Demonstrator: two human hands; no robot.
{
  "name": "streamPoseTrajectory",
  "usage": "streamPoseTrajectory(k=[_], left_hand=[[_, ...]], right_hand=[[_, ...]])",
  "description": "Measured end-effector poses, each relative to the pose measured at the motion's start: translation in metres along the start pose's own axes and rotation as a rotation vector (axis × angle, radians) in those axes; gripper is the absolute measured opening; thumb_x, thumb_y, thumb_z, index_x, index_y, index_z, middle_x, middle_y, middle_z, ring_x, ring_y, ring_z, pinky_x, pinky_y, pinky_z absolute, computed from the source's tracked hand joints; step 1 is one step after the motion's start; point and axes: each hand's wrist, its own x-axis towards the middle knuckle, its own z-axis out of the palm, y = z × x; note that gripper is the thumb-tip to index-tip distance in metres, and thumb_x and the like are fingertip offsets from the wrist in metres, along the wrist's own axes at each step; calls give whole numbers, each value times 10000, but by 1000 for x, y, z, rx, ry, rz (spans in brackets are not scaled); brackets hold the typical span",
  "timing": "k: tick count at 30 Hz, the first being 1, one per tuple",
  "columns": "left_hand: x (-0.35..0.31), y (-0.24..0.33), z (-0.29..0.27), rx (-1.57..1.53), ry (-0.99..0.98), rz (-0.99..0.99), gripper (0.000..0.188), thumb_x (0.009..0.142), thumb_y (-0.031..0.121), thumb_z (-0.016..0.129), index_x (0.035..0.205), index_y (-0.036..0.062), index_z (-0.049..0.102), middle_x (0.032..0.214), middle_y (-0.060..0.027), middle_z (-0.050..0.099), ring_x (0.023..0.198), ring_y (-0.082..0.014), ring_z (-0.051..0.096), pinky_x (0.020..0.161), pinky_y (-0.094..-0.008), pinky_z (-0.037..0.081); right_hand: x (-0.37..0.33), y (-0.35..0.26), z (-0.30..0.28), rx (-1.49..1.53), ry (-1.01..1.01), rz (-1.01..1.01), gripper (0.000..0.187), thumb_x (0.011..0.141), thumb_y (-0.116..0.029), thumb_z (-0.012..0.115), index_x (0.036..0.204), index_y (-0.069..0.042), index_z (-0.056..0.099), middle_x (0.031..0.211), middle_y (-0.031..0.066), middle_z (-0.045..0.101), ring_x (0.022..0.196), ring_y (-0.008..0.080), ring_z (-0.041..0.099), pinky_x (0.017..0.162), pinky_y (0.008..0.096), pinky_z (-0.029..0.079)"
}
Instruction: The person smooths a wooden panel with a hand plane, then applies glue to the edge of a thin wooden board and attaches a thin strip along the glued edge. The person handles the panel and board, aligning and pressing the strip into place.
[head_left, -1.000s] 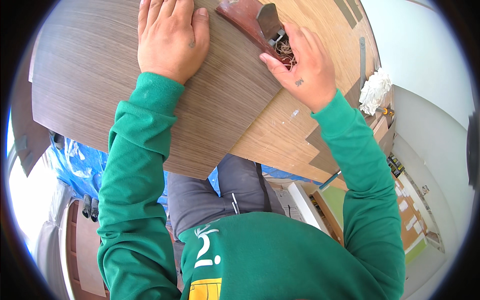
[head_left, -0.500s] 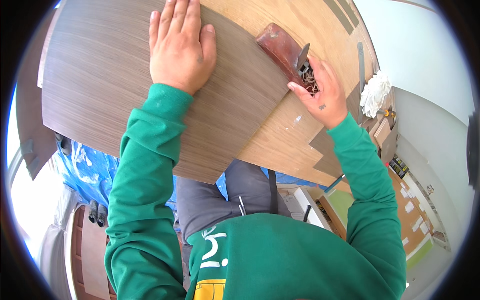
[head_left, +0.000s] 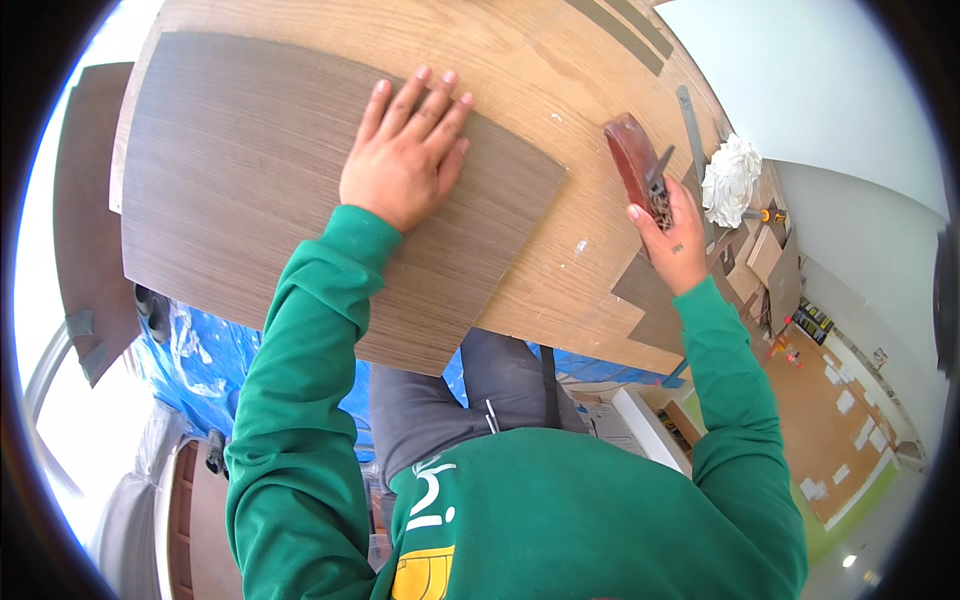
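Note:
Under my left hand lies a large brown wood-grain panel; the hand rests on it flat, fingers spread, close to its far edge. My right hand grips the rear of a reddish-brown hand plane, thumb on one side and fingers on the other. Its dark blade sticks up, and curled shavings fill the opening by my thumb. The plane is to the right of the panel, apart from it, over the light plywood worktop. Whether its sole touches the worktop I cannot tell.
Right of the plane are a metal ruler, a crumpled white cloth and a yellow-handled tool. Brown offcut strips lie at the far edge. Blue sheeting covers the floor below, and another brown panel stands at the left.
My right hand has carried the plane rightward, away from the panel's edge. My left hand sits lower in view and further right on the panel; the whole view has shifted too.

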Motion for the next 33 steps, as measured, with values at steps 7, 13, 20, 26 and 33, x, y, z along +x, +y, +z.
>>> streamPoseTrajectory(k=[7, 13, 20, 26, 33], left_hand=[[1, 80, 20, -124, -92, 169, 504, 1015, 422, 578, 1488, 249, 554, 1633, -73, 403, 1536, -295, 316, 1267, -546, 198], [1, 84, 22, -155, -121, 193, 481, 1011, 408, 592, 1465, 252, 580, 1636, -94, 395, 1508, -292, 363, 1250, -565, 215], [31, 26, 12, -47, 78, 41, 459, 1001, 368, 632, 1416, 173, 622, 1533, -105, 529, 1443, -307, 454, 1215, -526, 287], [31, 14, 20, 30, 84, -26, 469, 1002, 381, 628, 1379, 103, 630, 1481, -71, 577, 1422, -292, 467, 1213, -503, 287], [34, 13, 22, -14, 97, -46, 482, 997, 393, 638, 1373, 91, 631, 1459, -75, 598, 1409, -294, 480, 1211, -499, 283]], right_hand=[[38, -11, 28, -52, 110, -24, 626, 905, -364, 774, 1365, 5, 562, 1172, 185, 628, 1102, 368, 610, 933, 444, 507], [51, -9, 39, -117, 147, -59, 614, 894, -385, 784, 1354, -34, 578, 1021, 136, 598, 1009, 337, 595, 856, 444, 511], [47, -18, 37, -231, 476, -223, 560, 885, -356, 798, 1298, -31, 604, 1087, 112, 629, 1026, 327, 585, 845, 418, 501], [11, -57, 67, 525, 139, 27, 181, 917, -113, 732, 1061, -11, 694, 924, 122, 681, 824, 289, 644, 723, 369, 528], [31, -43, 86, 507, 123, -86, 68, 927, -52, 699, 972, -7, 725, 878, 94, 704, 755, 226, 652, 668, 323, 515]])
